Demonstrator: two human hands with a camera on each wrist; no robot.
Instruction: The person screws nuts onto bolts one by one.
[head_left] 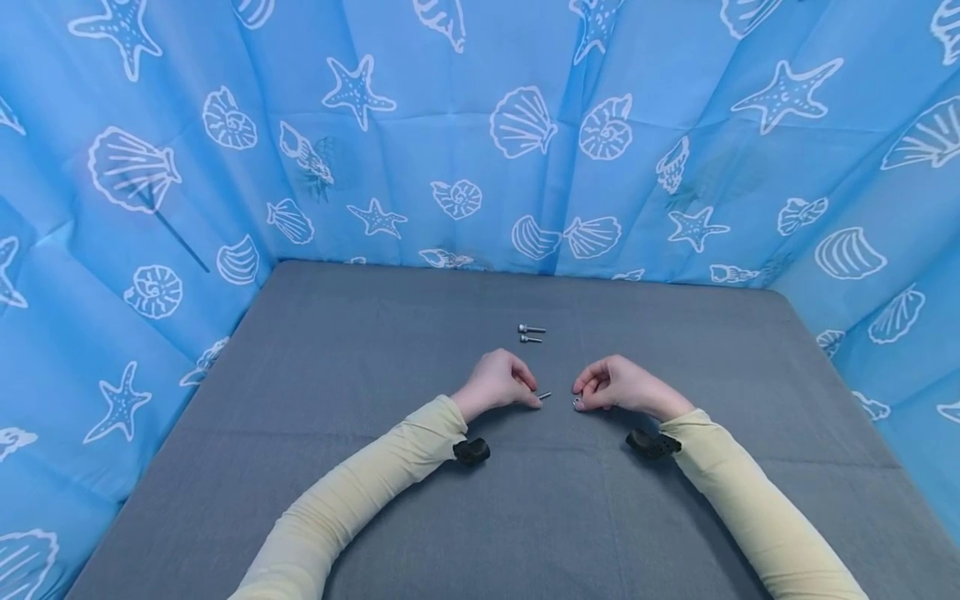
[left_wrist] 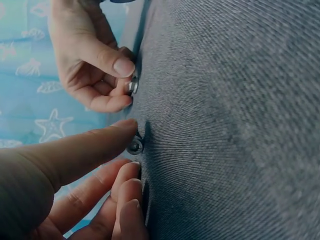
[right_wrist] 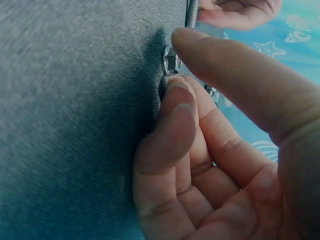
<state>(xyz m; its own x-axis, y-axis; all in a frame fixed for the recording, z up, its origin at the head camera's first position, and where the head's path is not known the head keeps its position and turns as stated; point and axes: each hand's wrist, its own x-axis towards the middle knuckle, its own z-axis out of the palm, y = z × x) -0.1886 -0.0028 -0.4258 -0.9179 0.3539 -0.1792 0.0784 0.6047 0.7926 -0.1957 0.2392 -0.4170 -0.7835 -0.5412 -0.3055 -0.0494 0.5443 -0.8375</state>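
My left hand (head_left: 498, 381) pinches a bolt (head_left: 545, 395) by its head between thumb and fingers, the threaded shank pointing right toward the other hand. The round bolt head (left_wrist: 134, 146) with its recessed socket shows in the left wrist view. Across a small gap, my right hand (head_left: 618, 385) pinches a small metal nut (head_left: 577, 402) between thumb and fingertips. Seen from the right wrist, the nut (right_wrist: 171, 60) has a flanged rim and stands on edge close to the cloth. The bolt's thread (right_wrist: 192, 12) appears beyond it, apart from the nut.
Two more bolts, a longer one (head_left: 532, 329) and a shorter one (head_left: 531, 339), lie side by side beyond the hands. Grey cloth (head_left: 360, 350) covers the table. A blue curtain with shells and starfish (head_left: 450, 125) surrounds its back and sides.
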